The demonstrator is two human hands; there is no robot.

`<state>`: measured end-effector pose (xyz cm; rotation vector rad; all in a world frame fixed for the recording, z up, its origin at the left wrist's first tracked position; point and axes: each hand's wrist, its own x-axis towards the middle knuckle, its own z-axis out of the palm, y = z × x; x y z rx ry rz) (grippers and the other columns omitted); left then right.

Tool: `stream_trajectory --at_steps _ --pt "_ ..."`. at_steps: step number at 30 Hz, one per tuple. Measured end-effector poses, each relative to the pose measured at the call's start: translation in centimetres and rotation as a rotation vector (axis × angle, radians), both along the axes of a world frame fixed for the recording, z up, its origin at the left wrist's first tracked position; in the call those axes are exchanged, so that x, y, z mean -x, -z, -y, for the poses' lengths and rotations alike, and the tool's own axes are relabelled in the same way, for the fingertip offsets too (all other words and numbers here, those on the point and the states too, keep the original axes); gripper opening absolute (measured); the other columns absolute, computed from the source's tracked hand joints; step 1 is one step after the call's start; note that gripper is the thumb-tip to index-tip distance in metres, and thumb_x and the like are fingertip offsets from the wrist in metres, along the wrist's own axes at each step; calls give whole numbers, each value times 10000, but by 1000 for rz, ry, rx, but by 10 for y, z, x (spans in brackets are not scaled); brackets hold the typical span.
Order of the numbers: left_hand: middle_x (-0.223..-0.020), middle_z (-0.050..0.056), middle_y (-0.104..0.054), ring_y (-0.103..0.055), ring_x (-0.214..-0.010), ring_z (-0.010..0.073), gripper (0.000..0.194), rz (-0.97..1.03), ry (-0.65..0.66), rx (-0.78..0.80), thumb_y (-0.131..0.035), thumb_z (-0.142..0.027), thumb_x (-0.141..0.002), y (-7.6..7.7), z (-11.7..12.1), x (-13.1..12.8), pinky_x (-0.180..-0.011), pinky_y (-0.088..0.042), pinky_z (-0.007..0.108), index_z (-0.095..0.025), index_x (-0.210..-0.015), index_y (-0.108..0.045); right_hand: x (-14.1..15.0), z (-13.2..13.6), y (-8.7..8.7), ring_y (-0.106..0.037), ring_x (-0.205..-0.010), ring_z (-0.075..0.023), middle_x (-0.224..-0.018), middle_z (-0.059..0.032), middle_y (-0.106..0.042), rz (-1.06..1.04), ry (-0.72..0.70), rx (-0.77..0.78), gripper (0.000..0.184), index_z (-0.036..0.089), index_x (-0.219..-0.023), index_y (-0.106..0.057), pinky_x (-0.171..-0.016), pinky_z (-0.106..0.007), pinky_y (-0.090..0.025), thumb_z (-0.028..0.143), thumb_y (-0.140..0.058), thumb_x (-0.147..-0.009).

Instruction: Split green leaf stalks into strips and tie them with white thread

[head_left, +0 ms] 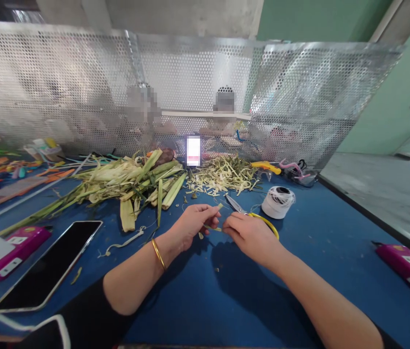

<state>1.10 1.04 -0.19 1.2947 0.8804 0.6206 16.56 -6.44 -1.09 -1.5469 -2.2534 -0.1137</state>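
Over the middle of the blue table, my left hand (200, 220) is closed in a pinch on a small pale green strip of plant leaf (220, 207). Close by on the right, my right hand (250, 235) has its fingers pressed together at the end of a thin yellowish strip (212, 228) that runs between the two hands. Just beyond the right hand lie scissors with yellow handles (272, 227), blades pointing away to the left. A spool of white thread (278, 202) stands behind them. The fingertips of the right hand are partly hidden.
A heap of leaves and stalks (128, 179) lies back left, with shredded pieces (222, 175) beside it. A lit phone (193, 150) leans at the perforated metal screen (193, 63). A dark phone (50, 266) and magenta power strips (408, 266) lie at the sides.
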Motion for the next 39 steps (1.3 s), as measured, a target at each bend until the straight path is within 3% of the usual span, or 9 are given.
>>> stream_trajectory --at_steps 4,9,14,18,23,26,31,35,39 --pt "-798 17 -641 -456 -481 38 312 -32 84 51 -645 -451 -733 0 4 0 -387 -257 173 -145 -714 -587 11 21 4 -599 -695 -145 -805 -34 -624 -62 -54 -33 188 193 -826 -610 -619 -244 -431 178 -445 -915" --pt "-1067 71 -663 -458 -451 24 255 -35 195 122 -625 -398 -775 0 12 -1 -361 -295 169 -146 -777 -590 27 41 6 -591 -687 -150 -795 -58 -622 -140 -140 -38 265 182 -824 -621 -625 -254 -452 201 -384 -942" --pt "-1117 86 -651 -453 -442 21 242 -11 138 97 -595 -379 -814 -6 13 0 -348 -302 160 -138 -791 -581 31 65 -12 -600 -690 -119 -718 -24 -637 -680 -321 317 222 183 -725 -648 -661 -225 -472 264 -534 -896" --pt "-1101 86 -656 -453 -442 17 228 19 69 72 -570 -355 -841 -10 11 3 -354 -297 159 -136 -779 -577 25 77 -24 -609 -556 -105 -667 -10 -629 -1124 -434 625 201 168 -700 -676 -551 -225 -485 334 -654 -812" --pt "-1009 87 -668 -472 -457 21 233 71 15 78 -580 -350 -841 -10 9 5 -358 -279 161 -128 -772 -600 14 70 -29 -585 -516 -104 -640 -10 -624 -1462 -180 438 216 167 -666 -665 -519 -229 -493 359 -707 -756" --pt "-971 76 -669 -480 -462 24 221 114 -19 95 -594 -338 -833 -10 8 6 -367 -295 170 -132 -754 -605 3 55 -30 -568 -544 -100 -654 -7 -618 -1549 39 294 219 175 -664 -654 -530 -223 -493 372 -712 -741" --pt "-918 73 -674 -496 -471 39 215 144 -38 95 -614 -339 -813 -11 6 8 -371 -302 185 -133 -755 -605 -14 25 -34 -587 -601 -103 -684 3 -622 -1633 209 241 234 184 -681 -653 -600 -236 -519 372 -785 -634" --pt "-894 69 -674 -501 -479 48 239 168 49 112 -629 -370 -796 -11 8 8 -372 -285 190 -132 -767 -616 -13 6 -42 -571 -564 -103 -639 7 -615 -1588 236 283 286 173 -685 -666 -536 -225 -483 367 -819 -541" --pt "-836 42 -671 -484 -479 41 215 218 121 256 -590 -327 -827 -12 7 9 -393 -281 178 -133 -734 -587 -2 -2 -43 -544 -520 -103 -575 19 -592 -1357 248 198 267 164 -690 -667 -515 -232 -453 392 -765 -593"
